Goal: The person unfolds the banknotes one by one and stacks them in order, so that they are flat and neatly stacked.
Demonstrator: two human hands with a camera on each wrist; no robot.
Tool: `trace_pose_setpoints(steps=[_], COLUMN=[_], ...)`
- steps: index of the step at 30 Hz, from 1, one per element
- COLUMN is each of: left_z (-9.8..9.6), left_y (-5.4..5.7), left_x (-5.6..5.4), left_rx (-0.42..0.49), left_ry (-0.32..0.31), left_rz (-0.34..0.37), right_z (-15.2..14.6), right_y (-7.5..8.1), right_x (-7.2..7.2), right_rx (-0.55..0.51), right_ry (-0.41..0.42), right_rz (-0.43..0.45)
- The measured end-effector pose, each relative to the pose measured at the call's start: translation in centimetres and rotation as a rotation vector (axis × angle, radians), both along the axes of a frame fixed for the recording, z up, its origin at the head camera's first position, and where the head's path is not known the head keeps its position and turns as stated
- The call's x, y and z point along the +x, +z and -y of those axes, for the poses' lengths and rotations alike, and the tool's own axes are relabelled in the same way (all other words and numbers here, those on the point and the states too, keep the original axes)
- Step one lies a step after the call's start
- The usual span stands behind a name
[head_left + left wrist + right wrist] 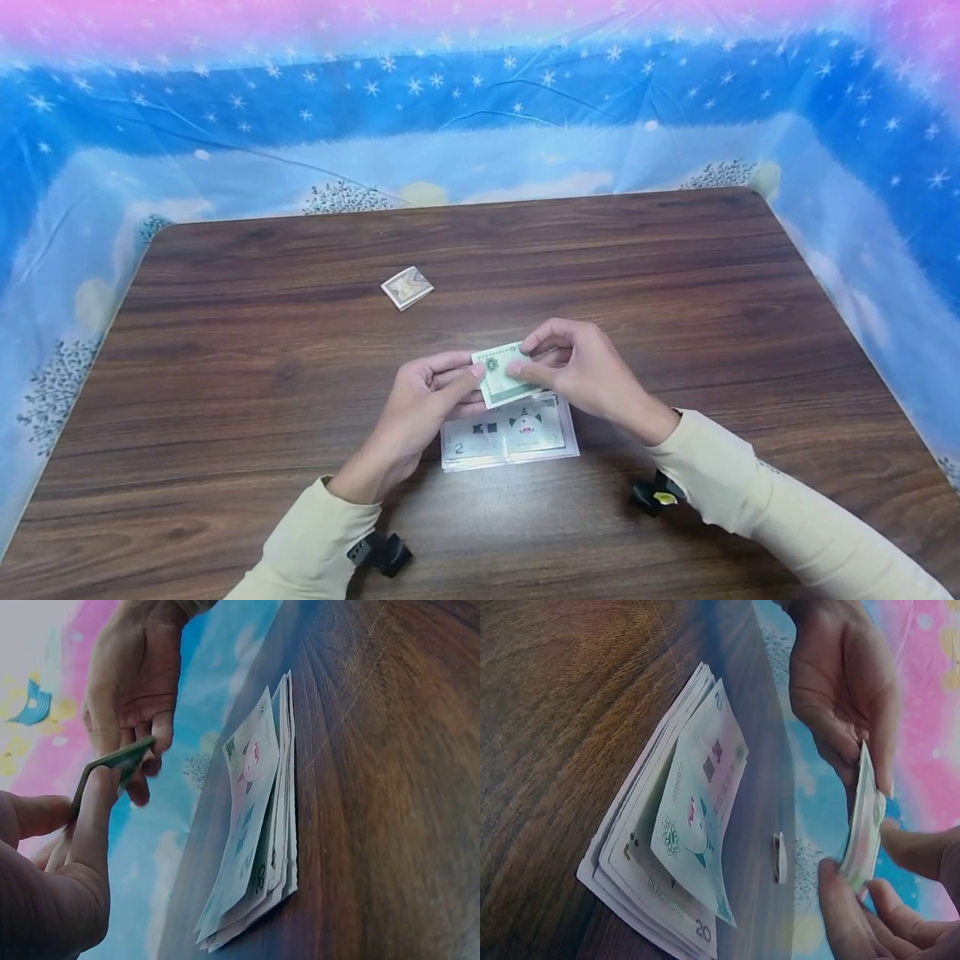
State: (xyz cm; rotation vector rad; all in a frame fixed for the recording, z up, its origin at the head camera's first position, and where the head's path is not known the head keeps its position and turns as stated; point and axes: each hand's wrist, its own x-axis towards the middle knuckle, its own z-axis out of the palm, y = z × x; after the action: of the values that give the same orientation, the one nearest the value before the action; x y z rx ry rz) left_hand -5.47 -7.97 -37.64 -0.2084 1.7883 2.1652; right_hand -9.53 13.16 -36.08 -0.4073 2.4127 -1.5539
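A folded green banknote [497, 388] is held up between both hands. My left hand [420, 404] pinches its left end, thumb on top and fingers beneath. At the other end, my right hand [588, 367] grips the note between thumb and fingers. Edge-on in the left wrist view, the folded note [112, 759] looks bent along a crease. Just under the hands lies a stack of banknotes [472, 450], whose top note shows a 2 and a small cartoon animal. A note marked 20 [703, 930] peeks out below that top one in the right wrist view.
Farther back on the dark wooden table [262, 350] lies a small folded brownish note [408, 287]. A blue and pink snowflake-patterned cloth [450, 92] hangs around the table's far and side edges. Black straps with cameras [386, 554] sit at both wrists.
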Motion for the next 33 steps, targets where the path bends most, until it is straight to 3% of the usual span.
trace_pose_setpoints(steps=[12, 33], left_z=[-0.3, 0.1], left_y=[-0.1, 0.3], left_x=[0.0, 0.4], left_rx=[0.008, 0.091], left_ry=[-0.079, -0.102], left_rz=[-0.090, -0.161], right_z=[1.0, 0.6], right_y=[0.1, 1.1], right_x=[1.3, 1.6], right_rx=[-0.111, -0.249], right_ry=[0.057, 0.114], right_rz=[0.204, 0.300])
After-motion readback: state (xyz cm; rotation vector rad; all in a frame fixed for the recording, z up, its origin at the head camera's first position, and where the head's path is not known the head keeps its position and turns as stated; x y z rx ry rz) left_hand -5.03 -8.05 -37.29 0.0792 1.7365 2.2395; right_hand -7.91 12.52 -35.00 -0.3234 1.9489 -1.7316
